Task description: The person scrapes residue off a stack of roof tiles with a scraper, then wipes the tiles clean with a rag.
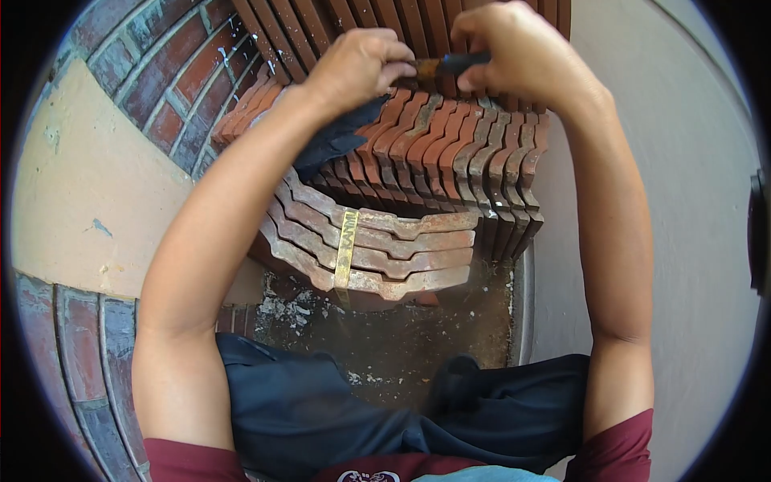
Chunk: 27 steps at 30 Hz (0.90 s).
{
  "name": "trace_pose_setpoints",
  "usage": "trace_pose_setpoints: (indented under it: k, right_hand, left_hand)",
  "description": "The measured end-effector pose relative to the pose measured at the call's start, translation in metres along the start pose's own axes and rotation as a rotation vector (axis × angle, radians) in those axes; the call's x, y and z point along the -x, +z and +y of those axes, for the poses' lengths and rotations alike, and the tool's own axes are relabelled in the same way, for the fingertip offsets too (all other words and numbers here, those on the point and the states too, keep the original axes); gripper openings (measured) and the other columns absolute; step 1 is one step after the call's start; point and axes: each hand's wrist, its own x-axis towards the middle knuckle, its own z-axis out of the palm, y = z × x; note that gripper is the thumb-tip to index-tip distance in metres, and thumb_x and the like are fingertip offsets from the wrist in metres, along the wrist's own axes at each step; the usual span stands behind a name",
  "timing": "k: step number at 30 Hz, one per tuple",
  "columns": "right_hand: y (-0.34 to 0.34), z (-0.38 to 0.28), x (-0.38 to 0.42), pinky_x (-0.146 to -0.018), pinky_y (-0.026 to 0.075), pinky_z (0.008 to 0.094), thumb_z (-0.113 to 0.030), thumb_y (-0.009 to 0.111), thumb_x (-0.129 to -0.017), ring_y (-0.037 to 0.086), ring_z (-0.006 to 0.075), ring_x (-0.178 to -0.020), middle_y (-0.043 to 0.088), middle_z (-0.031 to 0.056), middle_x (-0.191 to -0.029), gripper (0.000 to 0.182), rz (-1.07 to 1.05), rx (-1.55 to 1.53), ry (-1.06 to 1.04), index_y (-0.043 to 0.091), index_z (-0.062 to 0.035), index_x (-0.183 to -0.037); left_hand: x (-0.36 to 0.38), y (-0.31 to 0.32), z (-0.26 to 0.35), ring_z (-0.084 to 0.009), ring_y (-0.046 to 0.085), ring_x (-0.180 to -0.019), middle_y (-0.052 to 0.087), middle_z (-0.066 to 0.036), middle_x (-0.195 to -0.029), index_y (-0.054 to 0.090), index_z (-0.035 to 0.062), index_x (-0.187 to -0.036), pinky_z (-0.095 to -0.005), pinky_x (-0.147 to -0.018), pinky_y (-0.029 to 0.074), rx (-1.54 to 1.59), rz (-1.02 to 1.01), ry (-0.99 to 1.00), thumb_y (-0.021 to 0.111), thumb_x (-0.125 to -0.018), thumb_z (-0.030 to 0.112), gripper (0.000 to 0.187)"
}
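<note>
Both of my hands are raised at the top of the view, above a row of clay roof tiles [450, 153]. My right hand [514, 52] is closed around the dark end of a short tool [464, 63], whose other part is yellowish brown. Its exact kind does not show. My left hand [365, 64] is closed in a pinch at the brown end, and its fingertips partly hide it. Just below my left wrist lies a crumpled dark sheet [341, 136] on the tiles.
A bundle of curved tiles [401, 249] with a yellow strap [345, 249] sits nearer me. More brown tiles [385, 20] stand upright behind. A brick wall [173, 80] borders the left, a pale wall [683, 241] the right. White flakes litter the dark floor [418, 345].
</note>
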Motion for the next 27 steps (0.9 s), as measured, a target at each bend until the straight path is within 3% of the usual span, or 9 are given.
trace_pose_setpoints:
  k: [2, 4, 9, 12, 13, 16, 20, 23, 27]
  right_hand:
    - [-0.039, -0.012, -0.004, -0.08, 0.059, 0.0376, -0.019, 0.089, -0.075, 0.075, 0.0288, -0.086, 0.077, 0.0154, -0.092, 0.037, 0.013, -0.156, -0.028, 0.074, 0.0006, -0.101]
    - [-0.045, -0.026, -0.005, -0.076, 0.058, 0.0348, -0.018, 0.09, -0.074, 0.074, 0.0245, -0.087, 0.075, 0.0161, -0.086, 0.033, 0.259, -0.335, 0.022, 0.073, 0.0037, -0.092]
    - [0.016, -0.004, -0.02, -0.077, 0.056, 0.0331, -0.019, 0.09, -0.076, 0.073, 0.0201, -0.089, 0.072, 0.0127, -0.086, 0.051, 0.556, -0.435, -0.208, 0.056, -0.001, -0.11]
    - [0.018, -0.013, -0.014, -0.075, 0.055, 0.0318, -0.02, 0.09, -0.077, 0.071, 0.018, -0.085, 0.07, 0.0121, -0.084, 0.048, 0.525, -0.557, -0.035, 0.056, -0.0009, -0.105]
    - [0.019, -0.012, -0.014, -0.072, 0.054, 0.0314, -0.02, 0.089, -0.078, 0.068, 0.0166, -0.08, 0.069, 0.0129, -0.083, 0.045, 0.544, -0.54, -0.027, 0.056, -0.0008, -0.101]
    - [0.011, -0.021, -0.013, -0.069, 0.053, 0.0316, -0.021, 0.089, -0.078, 0.066, 0.0155, -0.077, 0.068, 0.0131, -0.081, 0.043, 0.582, -0.414, 0.086, 0.056, -0.0014, -0.098]
    - [0.03, -0.019, -0.021, -0.069, 0.053, 0.039, -0.018, 0.086, -0.08, 0.07, 0.0312, -0.077, 0.067, 0.0212, -0.081, 0.039, 0.705, -0.385, -0.056, 0.056, 0.0, -0.097]
    - [0.04, -0.024, -0.02, -0.071, 0.054, 0.0432, -0.014, 0.083, -0.081, 0.07, 0.0411, -0.081, 0.067, 0.0257, -0.083, 0.036, 0.652, -0.395, -0.047, 0.055, 0.0014, -0.098]
    - [0.029, -0.032, -0.019, -0.07, 0.054, 0.0461, -0.009, 0.08, -0.082, 0.07, 0.0447, -0.085, 0.067, 0.029, -0.084, 0.034, 0.7, -0.314, -0.146, 0.052, 0.0032, -0.096]
  left_hand:
    - [-0.005, -0.017, -0.003, -0.0202, 0.071, -0.077, 0.072, -0.011, -0.083, 0.076, 0.0017, -0.099, -0.035, -0.07, 0.055, 0.113, -0.048, -0.134, 0.079, -0.086, 0.012, 0.017]
    - [-0.007, -0.019, -0.015, -0.0155, 0.071, -0.074, 0.075, -0.01, -0.089, 0.078, 0.0026, -0.103, -0.0312, -0.067, 0.056, 0.16, 0.015, -0.163, 0.078, -0.089, 0.016, 0.019]
    - [-0.003, -0.021, -0.018, -0.0158, 0.07, -0.07, 0.075, -0.01, -0.081, 0.079, 0.0031, -0.103, -0.032, -0.063, 0.056, 0.141, -0.092, -0.447, 0.077, -0.089, 0.016, 0.019]
    - [0.0, -0.017, -0.028, -0.0167, 0.07, -0.069, 0.074, -0.01, -0.078, 0.078, 0.0033, -0.1, -0.0337, -0.06, 0.055, 0.097, -0.087, -0.322, 0.078, -0.088, 0.018, 0.019]
    - [-0.018, -0.052, 0.016, -0.0312, 0.075, -0.086, 0.075, -0.024, -0.096, 0.074, 0.0005, -0.111, -0.0389, -0.076, 0.057, 0.214, -0.243, -0.499, 0.07, -0.091, 0.01, 0.022]
    - [-0.024, -0.039, -0.002, -0.0306, 0.074, -0.083, 0.075, -0.021, -0.095, 0.074, 0.0015, -0.11, -0.0372, -0.075, 0.056, 0.133, -0.136, -0.293, 0.074, -0.087, 0.01, 0.024]
    - [-0.031, -0.034, -0.001, -0.0359, 0.072, -0.081, 0.069, -0.025, -0.088, 0.072, -0.0029, -0.095, -0.0402, -0.072, 0.055, -0.031, -0.159, -0.173, 0.076, -0.083, 0.006, 0.015]
    - [-0.023, -0.022, -0.02, -0.0354, 0.072, -0.079, 0.069, -0.024, -0.089, 0.072, -0.0028, -0.091, -0.0383, -0.07, 0.055, 0.099, -0.099, 0.005, 0.074, -0.081, -0.001, 0.01]
    - [-0.026, -0.027, -0.01, -0.0314, 0.073, -0.079, 0.072, -0.021, -0.089, 0.074, -0.0018, -0.092, -0.0348, -0.07, 0.056, 0.137, 0.029, 0.114, 0.071, -0.08, -0.007, 0.014]
